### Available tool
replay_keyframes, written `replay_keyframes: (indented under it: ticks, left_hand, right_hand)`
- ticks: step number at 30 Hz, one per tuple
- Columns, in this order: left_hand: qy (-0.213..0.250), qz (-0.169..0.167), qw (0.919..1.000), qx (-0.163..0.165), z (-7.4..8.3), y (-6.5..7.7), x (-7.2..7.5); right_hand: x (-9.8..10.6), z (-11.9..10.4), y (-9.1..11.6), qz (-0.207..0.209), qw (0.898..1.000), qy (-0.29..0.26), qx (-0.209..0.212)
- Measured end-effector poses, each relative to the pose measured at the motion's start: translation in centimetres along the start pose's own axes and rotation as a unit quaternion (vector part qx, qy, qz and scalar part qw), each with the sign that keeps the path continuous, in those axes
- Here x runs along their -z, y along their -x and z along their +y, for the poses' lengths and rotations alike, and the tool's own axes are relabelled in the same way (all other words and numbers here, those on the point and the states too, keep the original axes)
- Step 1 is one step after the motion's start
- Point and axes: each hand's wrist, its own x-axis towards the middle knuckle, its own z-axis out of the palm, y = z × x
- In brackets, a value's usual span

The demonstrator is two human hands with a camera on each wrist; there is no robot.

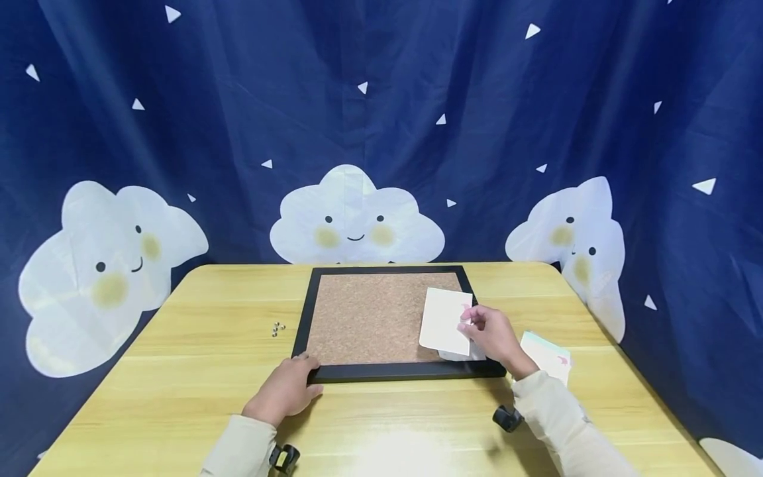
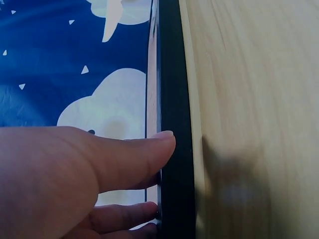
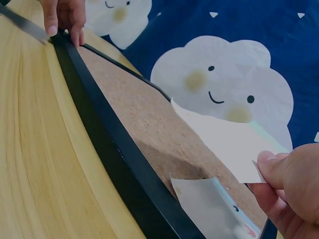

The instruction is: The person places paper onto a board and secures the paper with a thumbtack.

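Note:
A cork board (image 1: 369, 318) in a black frame lies on the table. My right hand (image 1: 491, 331) pinches the right edge of a white card (image 1: 444, 321) with a small pink mark, holding it over the board's right part. Beneath it, a second card (image 3: 209, 204) lies at the board's near right corner, its edge curling up, partly hidden in the head view. At the near left corner, my left hand (image 1: 286, 387) holds the black frame (image 2: 175, 79), its thumb (image 2: 149, 154) against the front side and its fingers over the corner.
More cards (image 1: 547, 358) lie on the table right of the board, partly behind my right wrist. Several small silvery pieces (image 1: 276, 328) sit left of the board. A blue curtain (image 1: 357, 126) with cloud prints hangs behind the wooden table (image 1: 197, 351).

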Motion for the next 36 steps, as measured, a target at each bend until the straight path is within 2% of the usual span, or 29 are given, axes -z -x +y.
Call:
replay_keyframes:
  ticks: [9,16,36]
  left_hand:
    - [0.012,-0.012,0.9998,0.004,-0.4,0.0,-0.3]
    - [0.007,-0.015,0.9999,0.005,-0.4,0.2,-0.2]
    - [0.012,-0.020,0.9997,0.005,-0.5,0.2,0.0]
  right_hand:
    - [-1.4,-0.1,-0.2,-0.018,0.999,-0.026,0.008]
    - [-2.3,-0.4,-0.5,-0.019,1.000,-0.004,0.017]
    - [-4.9,0.0,-0.9,-0.064,0.997,0.028,0.013]
